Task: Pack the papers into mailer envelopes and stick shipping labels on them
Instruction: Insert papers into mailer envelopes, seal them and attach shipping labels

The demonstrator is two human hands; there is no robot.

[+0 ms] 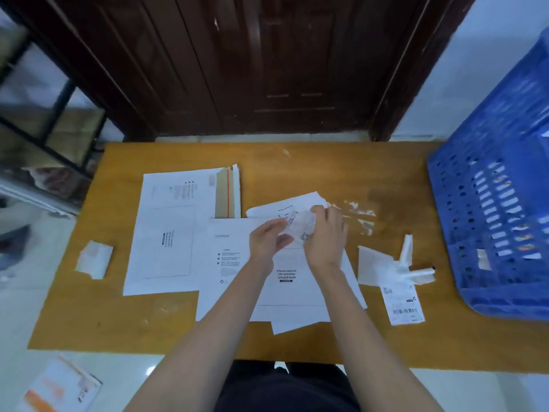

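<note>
Both hands' fingers (282,223) pinching a shipping label (300,226) above mailer envelope (285,281); blue crate (490,221) right.

A crumpled white label (300,226) is held up over a flat white mailer (285,281); another mailer (166,233) lies beside it.

Single head-worn wide-angle view, looking forward and steeply down onto the worktop (118,316) from close above. Faces a dark wooden door (267,63) beyond the far edge. No second view to overlap.
</note>
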